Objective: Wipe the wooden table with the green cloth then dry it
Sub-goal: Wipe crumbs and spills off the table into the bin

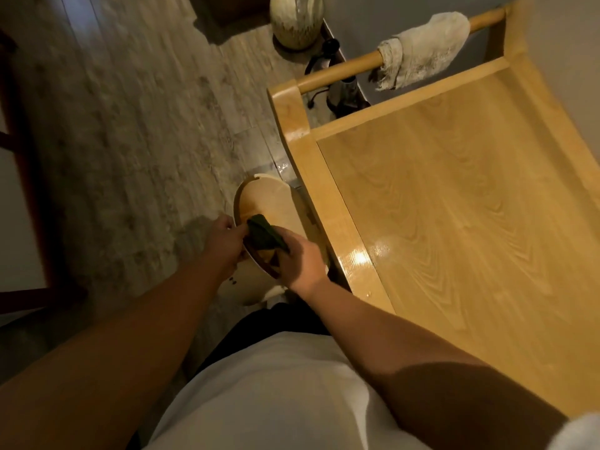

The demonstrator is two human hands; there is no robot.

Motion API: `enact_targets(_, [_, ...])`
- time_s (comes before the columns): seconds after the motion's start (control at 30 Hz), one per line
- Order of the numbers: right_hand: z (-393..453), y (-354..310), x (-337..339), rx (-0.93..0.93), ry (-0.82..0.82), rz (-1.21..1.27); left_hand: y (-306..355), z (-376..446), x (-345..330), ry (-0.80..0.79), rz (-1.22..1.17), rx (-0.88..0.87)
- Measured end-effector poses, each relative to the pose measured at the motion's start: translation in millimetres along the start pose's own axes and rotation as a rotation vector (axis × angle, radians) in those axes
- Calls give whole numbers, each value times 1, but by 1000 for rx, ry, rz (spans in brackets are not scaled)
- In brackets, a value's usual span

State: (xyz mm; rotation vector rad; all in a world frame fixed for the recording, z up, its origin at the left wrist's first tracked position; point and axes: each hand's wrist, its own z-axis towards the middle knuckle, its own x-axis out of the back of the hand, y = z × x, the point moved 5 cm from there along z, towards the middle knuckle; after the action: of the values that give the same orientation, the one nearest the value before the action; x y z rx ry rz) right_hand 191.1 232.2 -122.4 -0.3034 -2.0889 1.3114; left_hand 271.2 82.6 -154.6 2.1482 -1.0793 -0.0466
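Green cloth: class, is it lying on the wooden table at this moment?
No. Both hands, left and right, hold the green cloth over a basin on the floor, beside the wooden table.

The green cloth, dark and bunched into a twisted wad, sits low in the centre of the frame. The wooden table fills the right side, pale and glossy, with wet sheen along its left edge.
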Motion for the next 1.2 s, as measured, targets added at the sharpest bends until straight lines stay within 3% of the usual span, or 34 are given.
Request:
enact_targets(0.13, [16, 8, 37, -244, 127, 295, 1, 6, 2, 9, -1, 14])
enact_targets(0.23, [50, 11, 105, -220, 285, 298, 4, 13, 7, 35, 13, 6])
enact_targets(0.43, [110, 37, 233, -171, 557, -108, 12, 19, 13, 23, -38, 15])
enact_targets(0.57, [123, 81, 269, -325, 669, -377, 14, 26, 14, 23, -50, 33])
enact_targets(0.7, [136, 84, 255, -297, 644, -504, 20, 28, 11, 26, -90, 12])
enact_targets(0.83, [152, 67, 223, -195, 515, -515, 24, 29, 10, 31, -109, 8])
enact_targets(1.2, [103, -6, 61, 173, 146, -530, 33, 24, 11, 15, -92, -44])
